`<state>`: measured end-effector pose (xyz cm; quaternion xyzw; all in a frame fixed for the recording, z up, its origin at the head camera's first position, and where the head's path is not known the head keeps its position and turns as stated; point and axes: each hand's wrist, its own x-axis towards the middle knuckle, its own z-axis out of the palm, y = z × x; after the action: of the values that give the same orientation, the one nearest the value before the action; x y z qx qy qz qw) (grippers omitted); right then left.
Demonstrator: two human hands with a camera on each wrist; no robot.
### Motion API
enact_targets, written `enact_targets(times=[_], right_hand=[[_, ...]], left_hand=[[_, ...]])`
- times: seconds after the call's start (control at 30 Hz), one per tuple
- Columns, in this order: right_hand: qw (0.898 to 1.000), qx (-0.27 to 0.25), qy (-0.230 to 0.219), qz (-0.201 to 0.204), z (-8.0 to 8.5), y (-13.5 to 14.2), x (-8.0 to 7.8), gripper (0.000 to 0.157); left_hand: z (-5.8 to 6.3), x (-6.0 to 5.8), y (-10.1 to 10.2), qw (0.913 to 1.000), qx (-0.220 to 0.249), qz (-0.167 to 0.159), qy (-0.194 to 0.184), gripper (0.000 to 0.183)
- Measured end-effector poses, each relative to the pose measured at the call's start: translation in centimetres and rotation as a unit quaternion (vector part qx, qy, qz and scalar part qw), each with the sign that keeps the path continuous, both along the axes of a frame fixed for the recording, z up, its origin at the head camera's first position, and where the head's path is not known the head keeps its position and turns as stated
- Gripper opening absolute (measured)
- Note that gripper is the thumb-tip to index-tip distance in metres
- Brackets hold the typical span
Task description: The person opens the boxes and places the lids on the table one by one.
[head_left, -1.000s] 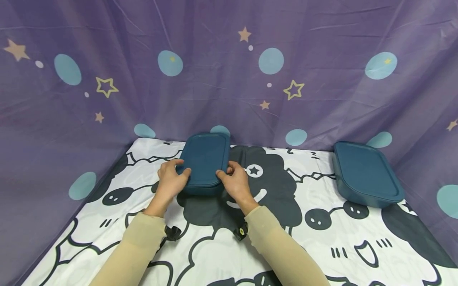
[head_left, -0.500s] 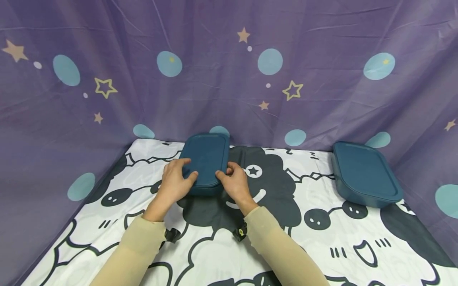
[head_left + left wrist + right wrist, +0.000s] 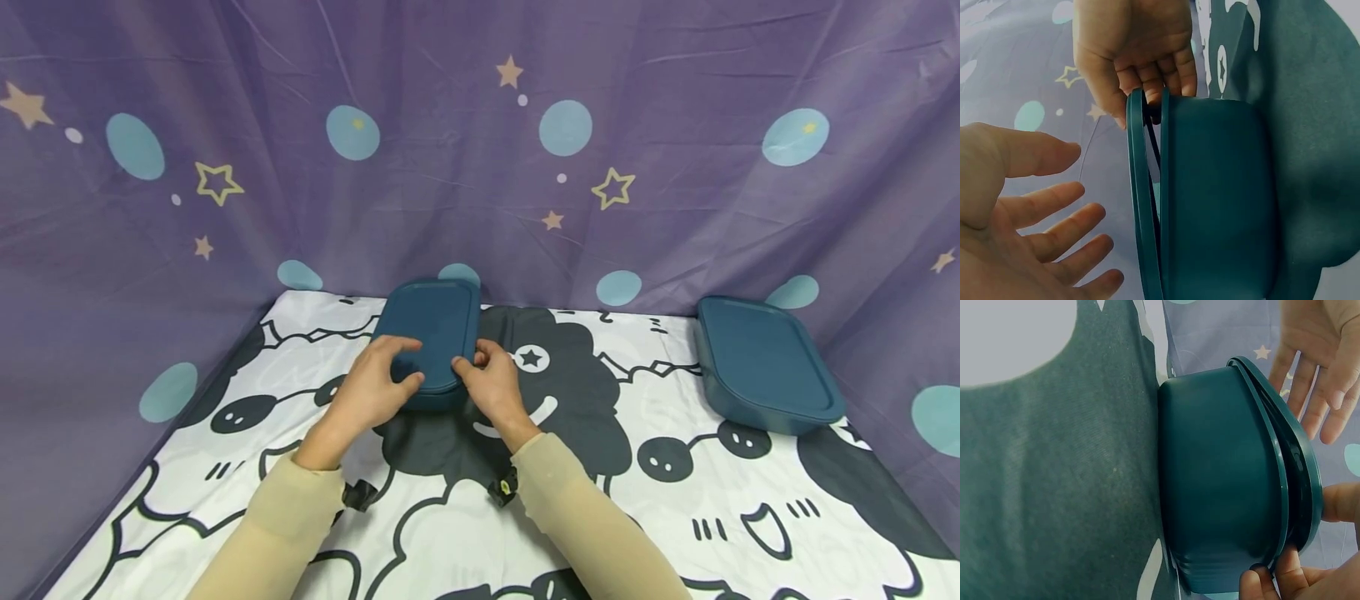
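Observation:
In the head view a dark blue rectangular food container (image 3: 435,400) stands left of centre with its lid (image 3: 435,312) on top. My right hand (image 3: 495,385) pinches the lid's edge at the near right corner, thumb above and fingers beneath. Both wrist views show a gap between the lid (image 3: 1307,481) and the rim of the container (image 3: 1216,187), wider toward the right hand. My left hand (image 3: 367,390) hovers over the near left part of the lid, fingers spread and apart from it in the left wrist view.
A second dark blue lidded container (image 3: 772,367) stands at the far right of the table. The cloth (image 3: 450,533) has a black and white cartoon print. Behind the table hangs a purple curtain (image 3: 450,217) with stars and dots.
My left hand has left the lid's left edge and moved right, over the lid. My right hand keeps its pinch at the corner, and the container stays in place.

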<state>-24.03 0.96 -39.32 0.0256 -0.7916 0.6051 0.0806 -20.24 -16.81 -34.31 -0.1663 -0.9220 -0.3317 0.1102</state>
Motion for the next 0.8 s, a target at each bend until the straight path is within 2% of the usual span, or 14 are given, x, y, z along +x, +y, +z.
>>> enact_targets(times=[0.2, 0.5, 0.8], right_hand=[[1.000, 0.004, -0.001, 0.003, 0.1, 0.0, 0.0, 0.030], [1.000, 0.004, -0.011, 0.005, 0.0, 0.0, 0.0, 0.035], [1.000, 0.003, -0.021, 0.005, 0.0, 0.1, 0.2, 0.041]], left_hand=[[-0.5, 0.1, 0.4, 0.9993, -0.030, -0.014, 0.014, 0.045], [-1.0, 1.0, 0.7, 0.9967, -0.074, -0.006, 0.034, 0.043], [-1.4, 1.2, 0.6, 0.9871, -0.123, 0.002, 0.103, 0.043]])
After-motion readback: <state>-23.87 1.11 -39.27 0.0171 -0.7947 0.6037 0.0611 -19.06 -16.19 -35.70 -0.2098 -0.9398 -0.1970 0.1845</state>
